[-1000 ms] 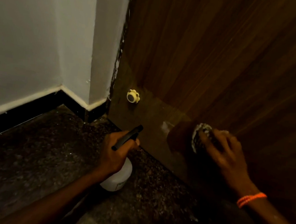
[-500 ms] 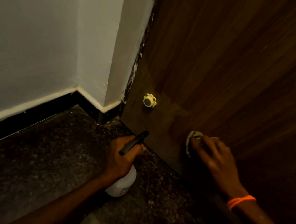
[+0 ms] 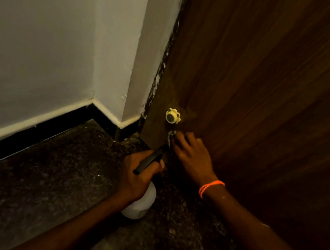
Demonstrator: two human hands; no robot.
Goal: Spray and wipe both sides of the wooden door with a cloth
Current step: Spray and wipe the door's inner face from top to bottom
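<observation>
Your left hand [image 3: 136,175] is nearest, low over the dark speckled floor [image 3: 37,181]. Its fingers are curled round the black head of the spray bottle [image 3: 141,201], with the black trigger [image 3: 149,160] showing above the knuckles. The bottle's white body shows below the hand; whether its base touches the floor cannot be told.

Just beyond and to the right, your right hand [image 3: 191,153] lies against the lower corner of the door [image 3: 268,96], close to the floor line. Its fingers are laid over the cloth [image 3: 171,136] and press it to the wood; only a small pale edge of the cloth shows past the fingertips. An orange band [image 3: 210,187] circles the right wrist.

The two hands are near each other, the trigger tip just beside the right hand.

Directly above the cloth, a cream, scalloped knob [image 3: 172,116] is fixed to the door near its left edge. The cloth edge is just below it; contact cannot be confirmed.

Left of the door edge stands the white wall [image 3: 45,35], with a black skirting [image 3: 21,143] running along the floor.
</observation>
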